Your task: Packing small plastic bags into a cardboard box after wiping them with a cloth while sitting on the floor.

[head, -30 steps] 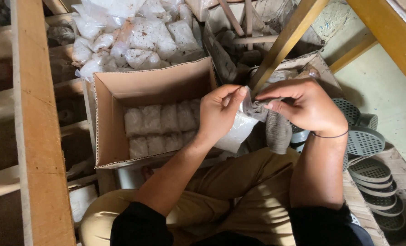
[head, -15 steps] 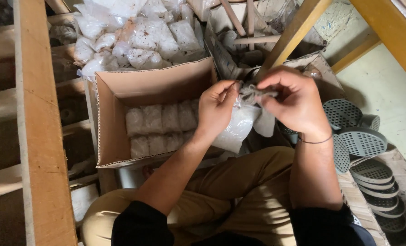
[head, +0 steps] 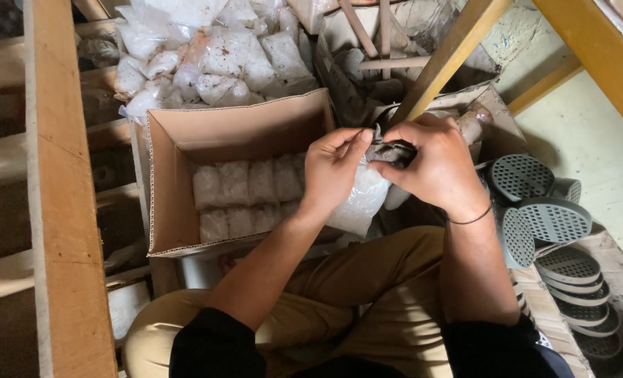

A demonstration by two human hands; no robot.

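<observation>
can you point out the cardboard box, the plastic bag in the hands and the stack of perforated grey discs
cardboard box (head: 175, 189): head view, bare inner left wall.
plastic bag (head: 359, 204): head view, clear lower part hanging below the hands.
perforated grey discs (head: 555, 220): head view, top face of one disc on the right.

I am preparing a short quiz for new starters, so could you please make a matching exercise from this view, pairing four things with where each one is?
Things:
1. small plastic bag
2. cardboard box
3. grey perforated discs
4. pile of filled plastic bags

Places:
A. stacked at the right, beside the person's leg
B. heaped beyond the far wall of the box
C. held in both hands, left hand and right hand
D. open in front of the knees, with white packs in rows inside

Pairs: 1-C, 2-D, 3-A, 4-B
</observation>
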